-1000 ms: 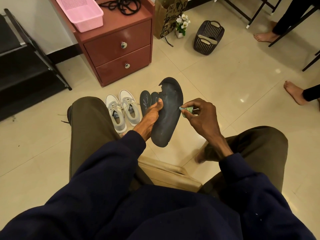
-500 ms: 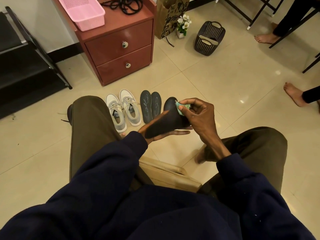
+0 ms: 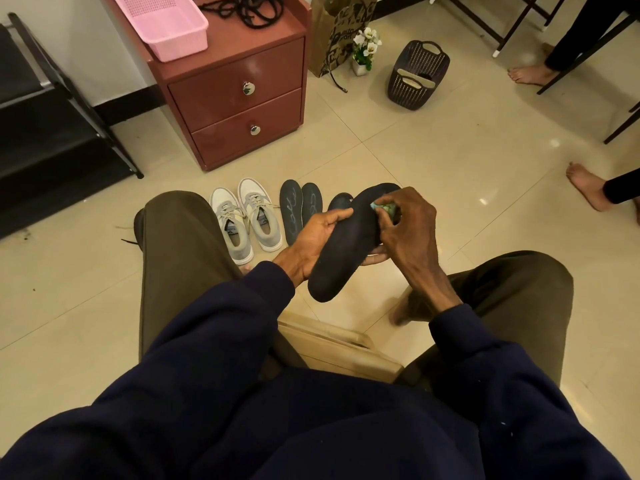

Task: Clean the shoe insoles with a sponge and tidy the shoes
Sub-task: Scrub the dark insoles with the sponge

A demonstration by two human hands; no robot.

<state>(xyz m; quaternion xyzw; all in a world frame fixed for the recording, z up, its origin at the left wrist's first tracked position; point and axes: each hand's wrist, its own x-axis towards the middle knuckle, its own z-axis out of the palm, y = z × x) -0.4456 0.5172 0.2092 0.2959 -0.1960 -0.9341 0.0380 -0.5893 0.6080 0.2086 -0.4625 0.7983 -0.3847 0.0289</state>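
Note:
My left hand (image 3: pixel 313 239) grips a black insole (image 3: pixel 346 251) from underneath, thumb on its left edge, holding it above the floor between my knees. My right hand (image 3: pixel 407 230) pinches a small green sponge (image 3: pixel 382 207) against the insole's far end. On the floor behind stand a pair of grey and white sneakers (image 3: pixel 244 220). Two dark insoles with writing (image 3: pixel 299 211) lie beside them. Another dark insole (image 3: pixel 341 200) shows partly behind my left hand.
A red two-drawer cabinet (image 3: pixel 239 98) carries a pink basket (image 3: pixel 166 24) and black cords. A paper bag (image 3: pixel 337 29), a small flower pot (image 3: pixel 363 50) and a dark basket (image 3: pixel 417 76) stand beyond. A black rack (image 3: pixel 48 123) is left. Other persons' bare feet (image 3: pixel 588 187) are right.
The insole went from upright to lying flatter in my left hand. My right hand with the sponge moved from the insole's side edge onto its far end.

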